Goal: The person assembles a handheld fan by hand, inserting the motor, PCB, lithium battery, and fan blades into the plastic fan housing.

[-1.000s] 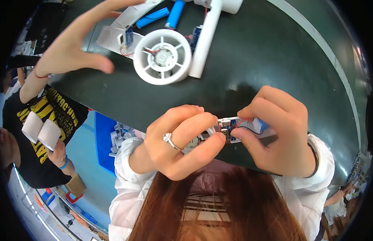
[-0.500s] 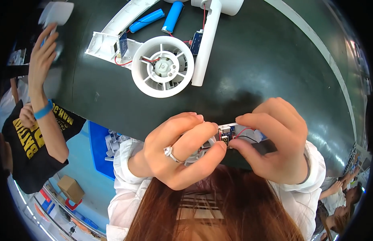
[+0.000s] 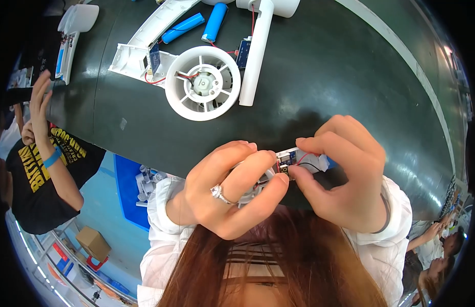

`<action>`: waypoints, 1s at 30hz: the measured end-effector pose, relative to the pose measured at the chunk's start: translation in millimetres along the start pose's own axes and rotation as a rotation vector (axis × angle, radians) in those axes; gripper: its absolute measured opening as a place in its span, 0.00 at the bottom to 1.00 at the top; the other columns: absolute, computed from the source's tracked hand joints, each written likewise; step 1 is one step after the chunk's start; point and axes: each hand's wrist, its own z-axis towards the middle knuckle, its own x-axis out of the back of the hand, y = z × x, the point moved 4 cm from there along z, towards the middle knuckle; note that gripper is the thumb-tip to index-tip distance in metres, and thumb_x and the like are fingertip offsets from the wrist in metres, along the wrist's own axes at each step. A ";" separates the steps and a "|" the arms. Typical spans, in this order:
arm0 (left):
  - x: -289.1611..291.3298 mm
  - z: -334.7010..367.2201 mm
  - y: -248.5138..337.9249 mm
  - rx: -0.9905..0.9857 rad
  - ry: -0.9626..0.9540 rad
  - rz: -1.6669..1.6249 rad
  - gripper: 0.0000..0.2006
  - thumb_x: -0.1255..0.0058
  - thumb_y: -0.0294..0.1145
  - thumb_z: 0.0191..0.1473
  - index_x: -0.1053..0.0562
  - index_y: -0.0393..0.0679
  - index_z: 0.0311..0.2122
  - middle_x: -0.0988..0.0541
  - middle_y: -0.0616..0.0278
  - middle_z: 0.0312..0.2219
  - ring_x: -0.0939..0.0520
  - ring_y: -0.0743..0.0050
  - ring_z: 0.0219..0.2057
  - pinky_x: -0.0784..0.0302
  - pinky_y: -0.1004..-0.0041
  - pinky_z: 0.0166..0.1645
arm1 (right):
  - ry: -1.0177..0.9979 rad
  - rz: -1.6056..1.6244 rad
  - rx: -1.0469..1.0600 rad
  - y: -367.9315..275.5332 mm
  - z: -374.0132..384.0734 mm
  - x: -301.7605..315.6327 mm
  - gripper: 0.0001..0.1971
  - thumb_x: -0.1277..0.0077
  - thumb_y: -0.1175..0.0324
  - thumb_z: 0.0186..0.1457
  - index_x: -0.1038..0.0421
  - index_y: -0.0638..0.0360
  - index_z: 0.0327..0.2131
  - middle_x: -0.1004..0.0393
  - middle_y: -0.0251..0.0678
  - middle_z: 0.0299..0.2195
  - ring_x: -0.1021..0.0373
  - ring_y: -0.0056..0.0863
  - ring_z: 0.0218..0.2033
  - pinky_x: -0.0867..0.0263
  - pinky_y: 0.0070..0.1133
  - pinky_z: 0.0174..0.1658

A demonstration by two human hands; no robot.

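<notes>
Head view: left hand (image 3: 224, 192), ring on finger, and right hand (image 3: 345, 176) pinch small white circuit board part (image 3: 288, 157) between fingertips, red and black wires attached, held close above dark table (image 3: 350, 77). White fan wheel (image 3: 202, 90), blue batteries (image 3: 199, 23) lie well beyond.

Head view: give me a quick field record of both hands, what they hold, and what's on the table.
left hand: ring on one finger, fingers pinching the small part from the left
right hand: fingers pinching the same part from the right
small part: tiny circuit board with red and black wires, held above the table edge
table: dark green
fan housing: white, round, motor in the middle, lying flat
batteries: two blue cylinders, lying beyond the fan
co-worker: at left, one hand raised
</notes>
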 end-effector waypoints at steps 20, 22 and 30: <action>-8.3 4.1 5.3 -0.062 0.102 -0.003 0.10 0.42 0.18 0.38 0.25 0.41 0.30 0.24 0.55 0.31 0.25 0.64 0.28 0.18 0.72 0.26 | 0.000 0.054 -0.161 1.8 -3.1 5.5 0.12 0.41 0.81 0.28 0.27 0.62 0.23 0.33 0.33 0.19 0.39 0.28 0.22 0.46 0.23 0.25; -7.9 3.1 7.3 -0.064 0.110 -0.005 0.10 0.42 0.18 0.38 0.25 0.40 0.30 0.24 0.55 0.31 0.25 0.64 0.28 0.18 0.72 0.26 | -0.006 0.052 -0.169 0.7 -5.5 5.8 0.12 0.41 0.82 0.28 0.27 0.62 0.23 0.33 0.33 0.19 0.39 0.29 0.22 0.45 0.22 0.26; -9.4 0.3 9.8 -0.065 0.122 -0.026 0.09 0.42 0.18 0.38 0.25 0.39 0.29 0.24 0.54 0.30 0.26 0.64 0.28 0.19 0.73 0.24 | -0.040 0.054 -0.206 -2.2 -6.7 4.1 0.12 0.42 0.83 0.26 0.27 0.63 0.23 0.34 0.34 0.18 0.40 0.30 0.21 0.46 0.23 0.25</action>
